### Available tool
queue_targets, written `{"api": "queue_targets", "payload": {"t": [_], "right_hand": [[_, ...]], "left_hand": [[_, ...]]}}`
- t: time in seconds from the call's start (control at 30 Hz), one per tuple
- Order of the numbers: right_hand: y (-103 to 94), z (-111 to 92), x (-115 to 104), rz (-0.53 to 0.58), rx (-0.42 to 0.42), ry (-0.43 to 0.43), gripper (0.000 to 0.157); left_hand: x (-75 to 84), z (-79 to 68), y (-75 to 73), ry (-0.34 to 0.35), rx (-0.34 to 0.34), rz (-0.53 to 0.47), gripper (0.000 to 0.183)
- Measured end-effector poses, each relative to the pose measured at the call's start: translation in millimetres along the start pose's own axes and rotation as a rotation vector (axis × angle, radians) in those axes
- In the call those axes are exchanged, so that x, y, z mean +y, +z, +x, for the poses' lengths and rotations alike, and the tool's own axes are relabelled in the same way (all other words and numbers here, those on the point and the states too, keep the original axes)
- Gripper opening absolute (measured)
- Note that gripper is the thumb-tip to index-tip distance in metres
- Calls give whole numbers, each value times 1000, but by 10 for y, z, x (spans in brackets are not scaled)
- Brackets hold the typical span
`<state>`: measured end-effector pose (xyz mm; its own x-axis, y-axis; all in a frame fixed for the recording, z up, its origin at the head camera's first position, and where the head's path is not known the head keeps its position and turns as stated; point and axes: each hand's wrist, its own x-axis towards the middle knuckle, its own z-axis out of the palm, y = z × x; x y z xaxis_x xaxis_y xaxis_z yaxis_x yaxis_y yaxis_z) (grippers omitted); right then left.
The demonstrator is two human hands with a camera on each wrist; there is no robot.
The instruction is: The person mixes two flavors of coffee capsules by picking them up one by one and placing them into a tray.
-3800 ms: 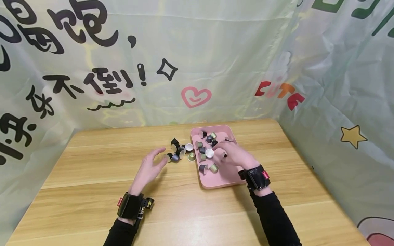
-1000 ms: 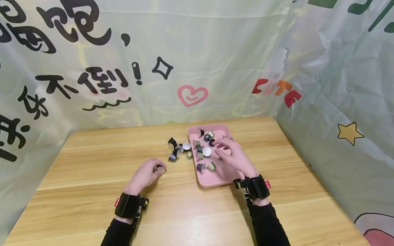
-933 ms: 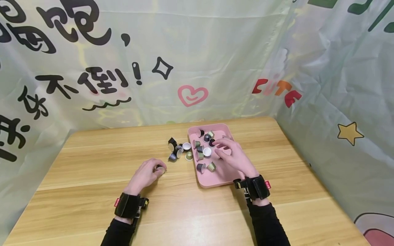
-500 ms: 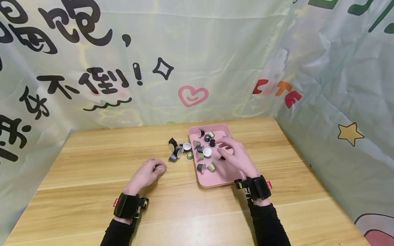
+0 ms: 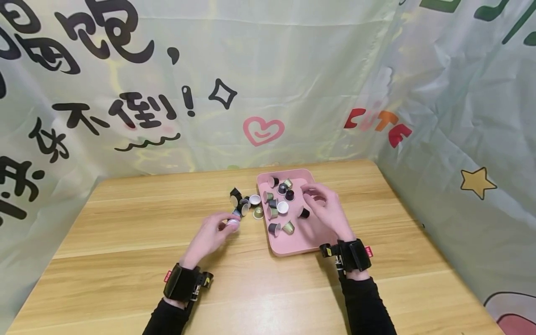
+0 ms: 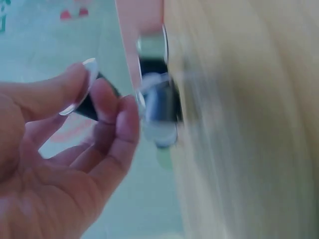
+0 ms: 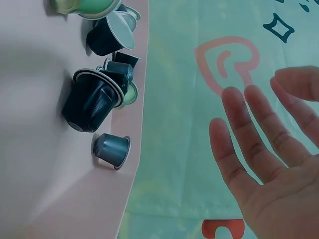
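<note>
Between thumb and fingers, my left hand [image 5: 209,238] pinches a dark coffee capsule [image 6: 89,102] by its pale lid and body, just left of the loose pile on the table. Several more coffee capsules [image 5: 245,209] lie in that pile, black, blue-grey and green. My right hand [image 5: 328,211] hovers over the right part of a pink tray [image 5: 289,249], its fingers parted and holding nothing in the right wrist view. On the tray are several capsules, among them a black capsule [image 5: 304,212] near this hand and a white-lidded capsule [image 5: 283,207].
A wooden table [image 5: 125,242] carries the tray and the pile. The pile borders the tray's left edge. Behind and to the right hangs a pale printed curtain [image 5: 318,93]. The left wrist view is blurred.
Since 3.8 s ago my left hand has taken a capsule from the pile's left side and drawn it back; now it moves back toward the pile. My right hand has drawn slightly right, uncovering black capsules.
</note>
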<state>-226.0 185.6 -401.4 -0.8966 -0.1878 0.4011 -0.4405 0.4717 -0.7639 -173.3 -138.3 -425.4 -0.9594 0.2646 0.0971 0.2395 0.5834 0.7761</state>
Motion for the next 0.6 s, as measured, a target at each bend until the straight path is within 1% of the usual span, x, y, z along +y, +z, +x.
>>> {"api": "queue_targets", "payload": {"t": [0.13, 0.33, 0.4, 0.5, 0.6], "right_hand": [[-5, 7, 5, 17, 20, 9, 26], [4, 14, 3, 30, 22, 12, 26], [3, 9, 1, 32, 20, 9, 26], [-2, 5, -5, 39, 17, 11, 26], [-8, 1, -18, 43, 8, 16, 26]], "left_hand": [[151, 19, 174, 71, 7, -23, 27], [356, 40, 439, 205, -2, 59, 25], [420, 58, 506, 242, -18, 73, 25], [497, 98, 588, 282, -67, 95, 27], [539, 137, 656, 327, -104, 164, 27]]}}
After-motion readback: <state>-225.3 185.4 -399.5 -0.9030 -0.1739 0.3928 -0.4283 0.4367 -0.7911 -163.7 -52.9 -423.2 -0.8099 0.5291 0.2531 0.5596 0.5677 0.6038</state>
